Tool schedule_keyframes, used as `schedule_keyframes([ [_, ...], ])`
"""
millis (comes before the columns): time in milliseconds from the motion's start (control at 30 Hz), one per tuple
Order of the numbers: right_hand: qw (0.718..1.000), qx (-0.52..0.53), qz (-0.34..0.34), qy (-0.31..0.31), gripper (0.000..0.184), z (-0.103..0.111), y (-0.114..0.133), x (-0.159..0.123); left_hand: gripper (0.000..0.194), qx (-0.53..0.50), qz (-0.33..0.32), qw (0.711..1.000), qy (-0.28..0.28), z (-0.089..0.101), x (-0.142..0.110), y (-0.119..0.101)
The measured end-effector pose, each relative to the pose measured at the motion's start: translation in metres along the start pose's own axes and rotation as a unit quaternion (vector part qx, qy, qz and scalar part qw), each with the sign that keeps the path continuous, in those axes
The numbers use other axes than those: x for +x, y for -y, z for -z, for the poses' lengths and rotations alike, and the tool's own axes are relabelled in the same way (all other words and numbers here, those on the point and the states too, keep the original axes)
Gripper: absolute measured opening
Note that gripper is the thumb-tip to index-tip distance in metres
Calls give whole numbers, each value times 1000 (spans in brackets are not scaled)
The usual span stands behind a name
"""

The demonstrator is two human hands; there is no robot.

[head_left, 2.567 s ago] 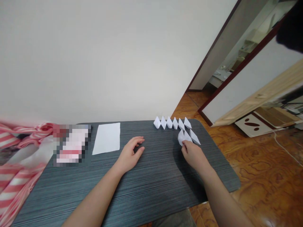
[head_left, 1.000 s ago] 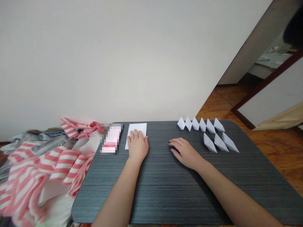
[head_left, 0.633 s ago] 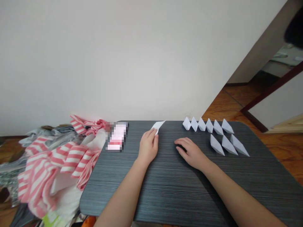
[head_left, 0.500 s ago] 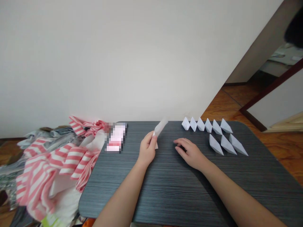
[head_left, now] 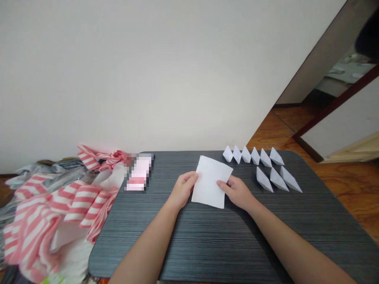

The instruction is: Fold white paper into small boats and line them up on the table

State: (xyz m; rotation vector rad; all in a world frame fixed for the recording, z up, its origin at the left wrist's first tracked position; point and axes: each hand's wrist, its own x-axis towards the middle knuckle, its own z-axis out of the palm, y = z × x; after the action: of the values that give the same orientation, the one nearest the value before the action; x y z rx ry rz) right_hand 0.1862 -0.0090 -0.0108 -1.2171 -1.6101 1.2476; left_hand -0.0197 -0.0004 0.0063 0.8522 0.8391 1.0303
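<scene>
A white sheet of paper [head_left: 211, 182] is held up over the dark table [head_left: 207, 244], its broad face toward me. My left hand [head_left: 184, 189] pinches its left edge between thumb and fingers. On the opposite edge, my right hand [head_left: 238, 192] grips it, thumb on the front and fingers behind. Whether the sheet is folded double, I cannot tell. To the right of my right hand stand several folded white paper boats in two rows: a back row [head_left: 246, 154] near the wall and a front row of three, one of them this boat [head_left: 278, 180].
A blurred-out pink and white phone-like object [head_left: 139, 172] lies at the table's left end. Beyond that edge is a heap of red-and-white striped cloth [head_left: 44, 221] with plastic bags. A white wall [head_left: 166, 79] rises behind the table; wooden floor [head_left: 275, 122] shows at right.
The paper, seen nearly edge-on in my left hand before, now faces me flat. My right hand has moved from beside it to gripping its right edge. The view has shifted slightly right.
</scene>
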Motion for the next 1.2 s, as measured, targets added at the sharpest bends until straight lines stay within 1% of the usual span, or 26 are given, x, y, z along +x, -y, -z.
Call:
schedule_keyframes([
  [100,1000,10,-13,8,29,1,-2,0,33,95,-6,995,-13,5,3,1],
  [233,1000,13,-14,-21,29,3,-4,1,36,170,-8,985,0,4,3,-2],
  [367,999,47,0,-22,32,4,-3,1,36,202,-24,979,6,0,1,-6],
  [467,997,78,-3,-16,34,6,-1,0,32,209,-44,977,8,1,0,-6],
  [567,997,64,-10,-32,31,8,-1,0,23,230,-69,971,-4,4,2,-4],
  [667,998,34,-7,-44,24,11,-1,1,21,254,-71,965,-16,7,3,-3],
  [733,999,28,-3,-40,24,12,-1,1,20,245,-57,968,-23,7,3,-2],
  [833,999,25,12,-30,27,12,0,2,24,161,-31,986,-33,5,3,-2],
  [900,999,19,31,-25,28,12,0,2,34,92,-16,995,-37,2,2,-3],
  [933,999,16,39,-25,29,12,0,2,40,74,-10,997,-36,1,2,-4],
  [1000,998,9,48,-26,29,13,0,3,48,78,1,997,-21,1,2,-4],
  [1067,999,3,47,-25,27,13,-1,3,51,104,4,995,-3,1,2,-3],
  [1133,999,6,30,-35,27,12,-2,2,49,117,-3,993,8,1,3,-1],
  [1200,998,27,3,-64,34,10,-3,2,45,111,-20,994,7,0,3,1],
])
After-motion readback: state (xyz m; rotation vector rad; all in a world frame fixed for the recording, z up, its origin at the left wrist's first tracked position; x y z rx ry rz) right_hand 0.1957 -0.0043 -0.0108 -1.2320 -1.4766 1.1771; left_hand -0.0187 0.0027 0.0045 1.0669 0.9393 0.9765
